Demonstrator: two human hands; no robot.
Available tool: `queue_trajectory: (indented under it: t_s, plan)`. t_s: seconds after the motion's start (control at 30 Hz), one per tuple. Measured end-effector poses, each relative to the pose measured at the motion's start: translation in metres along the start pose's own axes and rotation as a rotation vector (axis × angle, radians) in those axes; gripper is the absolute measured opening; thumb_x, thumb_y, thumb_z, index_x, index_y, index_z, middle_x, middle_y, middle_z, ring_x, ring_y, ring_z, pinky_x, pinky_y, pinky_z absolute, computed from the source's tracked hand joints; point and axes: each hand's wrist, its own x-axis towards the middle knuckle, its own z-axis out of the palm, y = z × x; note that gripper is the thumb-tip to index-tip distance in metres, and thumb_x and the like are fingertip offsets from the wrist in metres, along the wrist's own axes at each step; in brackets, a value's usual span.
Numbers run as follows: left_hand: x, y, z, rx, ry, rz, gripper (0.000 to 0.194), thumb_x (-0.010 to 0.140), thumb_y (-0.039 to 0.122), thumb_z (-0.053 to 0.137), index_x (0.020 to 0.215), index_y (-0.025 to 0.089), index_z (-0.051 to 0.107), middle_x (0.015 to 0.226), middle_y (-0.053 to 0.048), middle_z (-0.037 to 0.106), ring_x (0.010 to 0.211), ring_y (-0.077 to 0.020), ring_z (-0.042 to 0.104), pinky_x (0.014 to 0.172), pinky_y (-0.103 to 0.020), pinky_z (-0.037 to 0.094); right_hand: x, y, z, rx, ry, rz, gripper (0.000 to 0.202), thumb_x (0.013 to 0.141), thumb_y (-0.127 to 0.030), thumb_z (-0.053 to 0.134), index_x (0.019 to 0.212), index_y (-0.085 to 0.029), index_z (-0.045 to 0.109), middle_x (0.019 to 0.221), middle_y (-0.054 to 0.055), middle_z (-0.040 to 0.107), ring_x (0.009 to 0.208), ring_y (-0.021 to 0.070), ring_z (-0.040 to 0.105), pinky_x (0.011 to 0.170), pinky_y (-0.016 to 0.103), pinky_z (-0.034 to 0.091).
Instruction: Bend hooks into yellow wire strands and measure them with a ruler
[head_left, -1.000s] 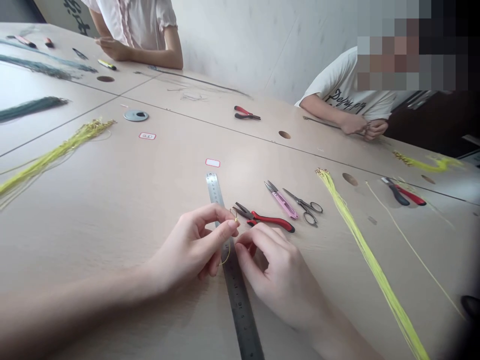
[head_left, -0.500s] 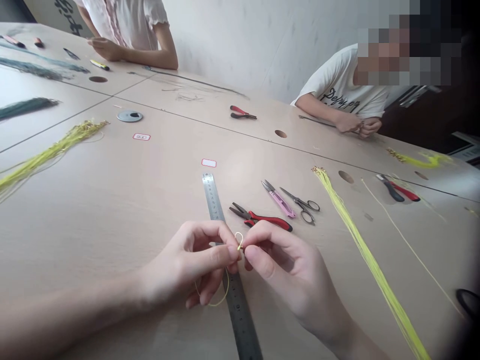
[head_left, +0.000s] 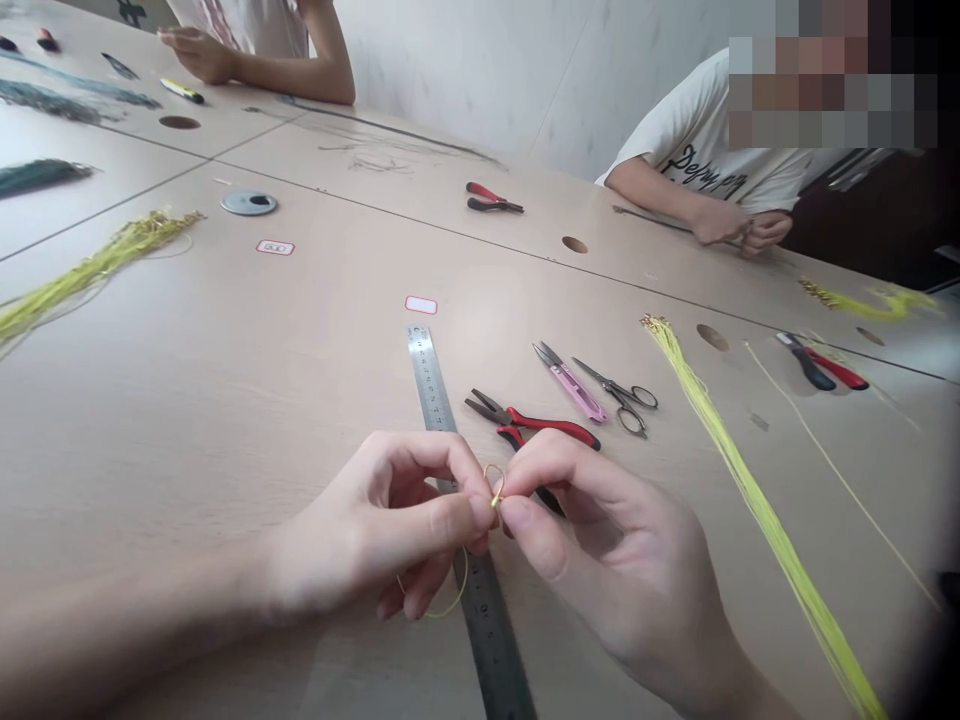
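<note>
Between my two hands stands a small loop of thin yellow cord [head_left: 493, 474], with a bright yellow knot at its base. My left hand [head_left: 405, 520] is closed, pinching the cord at the knot with thumb and forefinger. A curve of the same cord hangs below its fingers. Opposite it, my right hand [head_left: 592, 540] pinches the cord at the other side of the knot. Under both hands lies a steel ruler [head_left: 495, 625], partly hidden by the fingers. Just beyond my right hand are red-and-black pliers [head_left: 551, 424], partly covered by it.
Pink thread snips [head_left: 574, 388] and dark scissors [head_left: 621, 394] lie past the pliers. A bundle of yellow cords [head_left: 739, 500] runs down the right, another [head_left: 90, 265] lies left. A blank label [head_left: 421, 305] is beyond the ruler. Two people sit across the table.
The view has shifted a little, so the table things sit higher in the picture. My right hand's thumb and forefinger have drawn close to the knot; the left keeps its pinch.
</note>
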Motion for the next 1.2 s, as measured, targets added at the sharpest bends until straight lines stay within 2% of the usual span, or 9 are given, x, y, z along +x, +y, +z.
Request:
queue_trajectory:
  t_s: [0.1,0.23,0.4,0.57,0.63,0.77,0.97,1.07,1.2]
  plan:
    - [0.0,0.002,0.0,0.069,-0.03,-0.042,0.021,0.077,0.038,0.063,0.07,0.02,0.054,0.037,0.007,0.044,0.029,-0.0041,0.036,0.029,-0.011,0.026,-0.001,0.003,0.0,-0.2,0.035,-0.188,0.012,0.081,-0.009,0.052,0.075,-0.019,0.053,0.067,-0.002,0.054,0.064,0.0098,0.05,0.059,0.024,0.043]
    - [0.0,0.004,0.0,0.135,-0.051,-0.048,0.027,0.075,0.042,0.064,0.07,0.019,0.051,0.038,0.008,0.042,0.031,-0.0053,0.039,0.03,-0.012,0.026,-0.003,0.009,-0.001,-0.391,0.0,-0.381,0.014,0.081,-0.004,0.051,0.081,-0.019,0.05,0.07,0.0,0.054,0.066,0.0126,0.047,0.068,0.033,0.044]
    - [0.001,0.005,0.0,0.149,-0.062,-0.065,0.033,0.073,0.047,0.065,0.071,0.018,0.05,0.042,0.007,0.045,0.031,-0.0043,0.039,0.029,-0.011,0.026,-0.003,0.01,-0.001,-0.476,0.011,-0.46,0.016,0.08,-0.003,0.051,0.081,-0.019,0.047,0.067,0.001,0.051,0.062,0.0131,0.045,0.067,0.034,0.044]
    - [0.003,0.003,0.0,0.217,-0.039,-0.048,0.029,0.077,0.046,0.061,0.074,0.018,0.052,0.035,0.007,0.044,0.028,-0.005,0.036,0.028,-0.011,0.026,0.001,0.01,0.0,-0.577,0.111,-0.533,0.017,0.078,-0.004,0.049,0.074,-0.019,0.046,0.061,0.0,0.049,0.058,0.0131,0.044,0.065,0.032,0.043]
    - [0.004,0.003,0.0,0.209,0.018,0.022,0.026,0.079,0.043,0.059,0.075,0.018,0.051,0.035,0.008,0.045,0.027,-0.0051,0.034,0.027,-0.012,0.025,0.005,0.012,-0.002,-0.609,0.157,-0.489,0.016,0.079,-0.006,0.047,0.07,-0.019,0.046,0.06,0.0,0.05,0.058,0.013,0.045,0.064,0.03,0.043]
    - [0.008,0.007,-0.003,0.242,0.253,0.253,0.022,0.082,0.035,0.055,0.07,0.018,0.048,0.033,0.009,0.041,0.028,-0.0039,0.031,0.03,-0.012,0.023,0.011,0.016,-0.009,-0.641,0.165,-0.296,0.015,0.085,-0.013,0.043,0.074,-0.016,0.053,0.066,0.002,0.056,0.065,0.0146,0.051,0.069,0.031,0.044]
    - [0.022,0.023,-0.026,0.303,0.501,0.485,0.02,0.08,0.033,0.055,0.07,0.018,0.049,0.038,0.009,0.039,0.031,-0.0043,0.034,0.033,-0.014,0.023,0.0,0.007,0.007,-0.655,-0.077,-0.226,0.015,0.083,-0.016,0.05,0.083,-0.015,0.065,0.081,0.004,0.063,0.081,0.0175,0.057,0.076,0.031,0.049]
    - [0.026,0.024,-0.033,0.299,0.533,0.535,0.019,0.079,0.032,0.056,0.072,0.017,0.048,0.05,0.008,0.045,0.033,-0.0036,0.036,0.033,-0.015,0.022,-0.008,0.0,0.025,-0.651,-0.144,-0.173,0.017,0.083,-0.017,0.052,0.091,-0.014,0.067,0.092,0.007,0.063,0.094,0.0203,0.056,0.086,0.034,0.047]
    - [0.023,0.021,-0.032,0.337,0.474,0.519,0.018,0.079,0.028,0.057,0.07,0.015,0.049,0.055,0.007,0.048,0.035,-0.0031,0.037,0.033,-0.016,0.024,-0.024,-0.009,0.038,-0.62,-0.119,-0.098,0.023,0.083,-0.019,0.052,0.103,-0.015,0.063,0.102,0.007,0.062,0.102,0.0202,0.055,0.093,0.034,0.044]
